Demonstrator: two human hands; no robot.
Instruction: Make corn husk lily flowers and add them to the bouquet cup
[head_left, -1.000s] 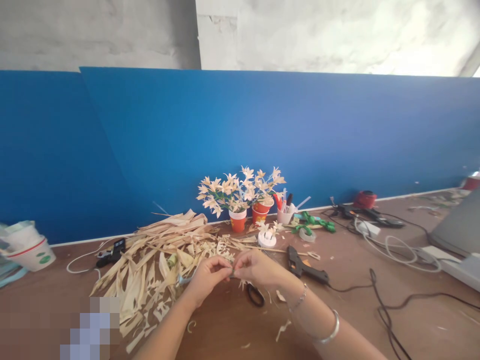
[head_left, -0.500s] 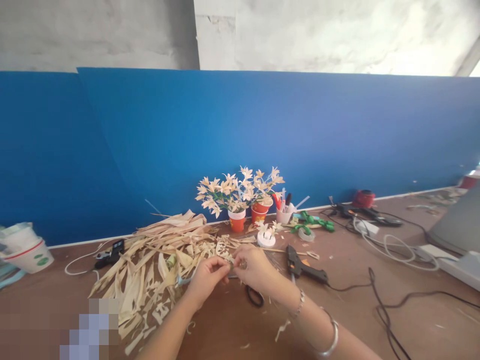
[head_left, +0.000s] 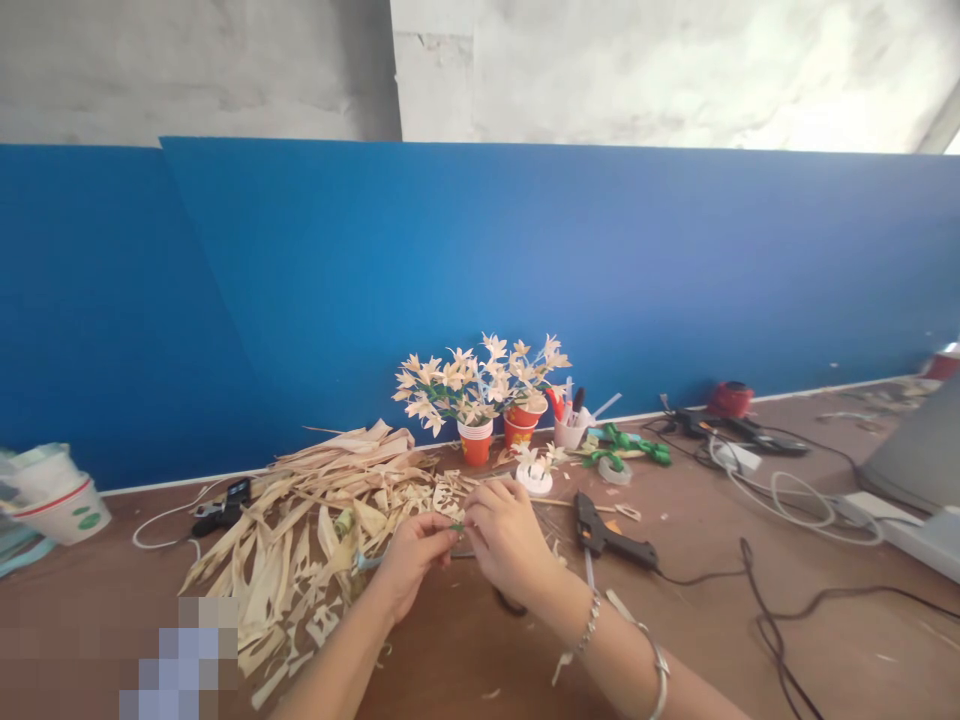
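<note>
My left hand (head_left: 411, 562) and my right hand (head_left: 508, 538) meet over the front of the table, thumbs and fingers pinched close together. Between the fingertips shows a small green strip (head_left: 456, 527); its full shape is hidden by the fingers. Beneath my right wrist, a dark loop (head_left: 510, 604), perhaps a scissors handle, is partly covered. Just left of my left hand lies a heap of dried pale husks (head_left: 300, 540) with cut scraps. Behind my right hand, a white round base (head_left: 533, 481) bears small pale flowers.
Red paper cups (head_left: 475, 446) with pale handmade flowers (head_left: 450, 378) stand by the blue partition (head_left: 525, 240). A black glue gun (head_left: 611, 538) with its cord lies to the right, near green ribbon (head_left: 634, 444) and a tape roll (head_left: 615, 471). White bowls (head_left: 64, 515) sit far left.
My right hand has turned over slightly, its fingers now covering more of the pinch point. The green strip shows more clearly. My left hand stays nearly in place.
</note>
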